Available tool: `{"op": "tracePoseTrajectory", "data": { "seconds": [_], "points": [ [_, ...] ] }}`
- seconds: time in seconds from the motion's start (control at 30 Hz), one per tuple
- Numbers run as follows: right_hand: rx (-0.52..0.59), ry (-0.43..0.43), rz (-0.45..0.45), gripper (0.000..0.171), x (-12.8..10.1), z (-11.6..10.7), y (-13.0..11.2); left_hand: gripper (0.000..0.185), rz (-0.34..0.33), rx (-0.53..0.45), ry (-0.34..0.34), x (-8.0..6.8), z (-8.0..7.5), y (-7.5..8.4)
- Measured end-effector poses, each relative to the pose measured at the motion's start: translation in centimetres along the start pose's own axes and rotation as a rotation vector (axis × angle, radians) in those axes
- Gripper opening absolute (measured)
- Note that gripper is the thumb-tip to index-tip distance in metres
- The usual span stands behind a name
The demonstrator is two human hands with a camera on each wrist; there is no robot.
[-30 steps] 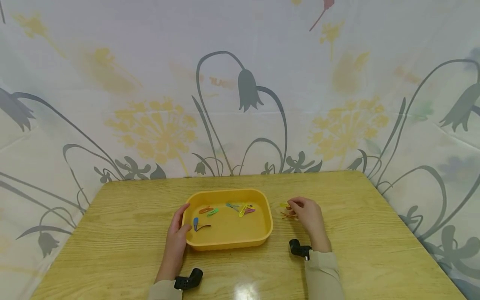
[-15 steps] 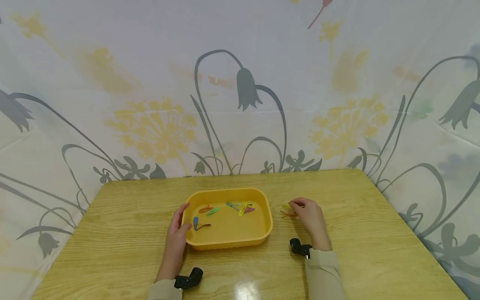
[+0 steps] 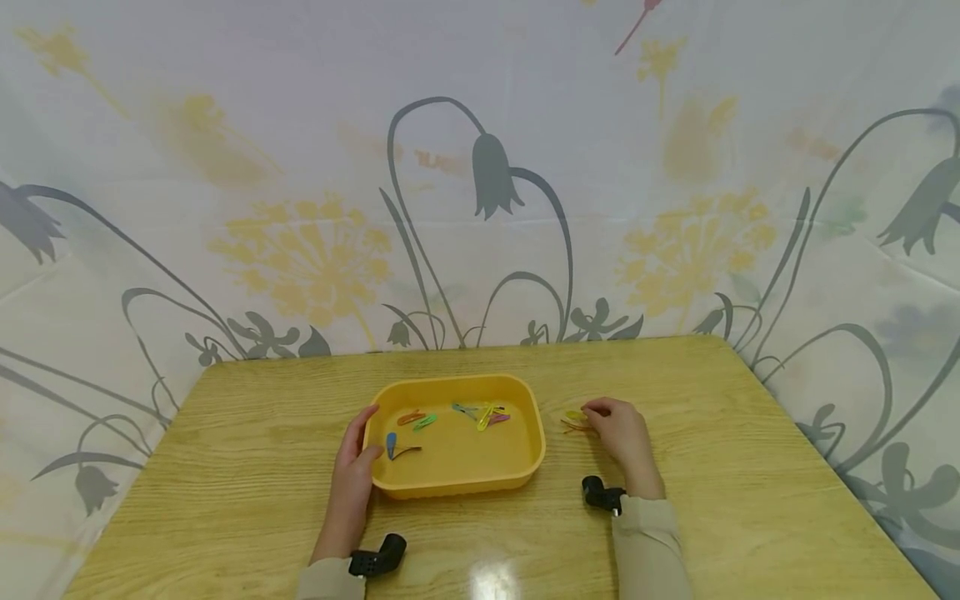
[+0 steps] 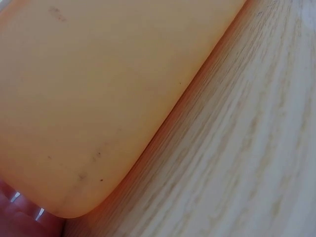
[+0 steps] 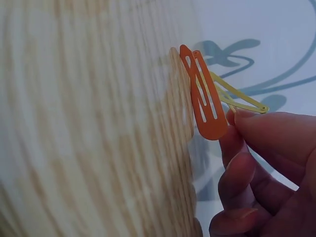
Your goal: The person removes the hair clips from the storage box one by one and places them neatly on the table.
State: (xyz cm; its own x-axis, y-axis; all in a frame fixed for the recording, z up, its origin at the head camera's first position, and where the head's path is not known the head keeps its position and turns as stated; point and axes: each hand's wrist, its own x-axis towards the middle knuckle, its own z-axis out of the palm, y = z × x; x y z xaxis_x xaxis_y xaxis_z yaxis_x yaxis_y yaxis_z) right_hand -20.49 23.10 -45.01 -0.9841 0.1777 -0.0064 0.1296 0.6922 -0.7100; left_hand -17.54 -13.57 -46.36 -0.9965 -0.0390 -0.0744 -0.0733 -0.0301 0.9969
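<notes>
Pinches a slim yellow metal snap hair clip point(image 5: 242, 93) in the narrowed right grip point(image 3: 619, 429), near the 3 o'clock side of a yellow rounded-rectangular plastic tray point(image 3: 450, 467) on the yellowish wood-grained bench point(image 3: 225, 483); has a flat orange metal snap hair clip point(image 5: 210, 128) just beside it, cannot tell whether held or loose; clasps the tray wall at 9 o'clock with the left grip point(image 3: 355, 460); shows inside, from 9 o'clock round to 2, a blue metal clip point(image 3: 391, 442), an orange-brown clip point(image 3: 408, 419), a green clip point(image 3: 424, 423), a grey-green clip point(image 3: 464, 412), a lemon-yellow clip point(image 3: 484, 418) and a purple clip point(image 3: 500, 419).
</notes>
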Motion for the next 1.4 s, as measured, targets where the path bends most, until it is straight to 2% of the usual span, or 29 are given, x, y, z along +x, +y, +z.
{"op": "tracePoseTrajectory", "data": {
  "seconds": [0.43, 1.13, 1.4],
  "points": [
    [-0.029, 0.001, -0.014, 0.022, 0.05, 0.19, 0.4, 0.055, 0.036, 0.008, 0.012, -0.05, -0.03, -0.08],
    [-0.053, -0.013, -0.005, 0.02, -0.01, -0.04, 0.24, 0.054, 0.003, -0.001, 0.002, -0.05, 0.0, 0.04],
    [-0.067, -0.044, -0.005, 0.024, 0.09, -0.04, 0.26, 0.054, 0.006, 0.005, 0.005, -0.1, 0.02, 0.07]
  ]
}}
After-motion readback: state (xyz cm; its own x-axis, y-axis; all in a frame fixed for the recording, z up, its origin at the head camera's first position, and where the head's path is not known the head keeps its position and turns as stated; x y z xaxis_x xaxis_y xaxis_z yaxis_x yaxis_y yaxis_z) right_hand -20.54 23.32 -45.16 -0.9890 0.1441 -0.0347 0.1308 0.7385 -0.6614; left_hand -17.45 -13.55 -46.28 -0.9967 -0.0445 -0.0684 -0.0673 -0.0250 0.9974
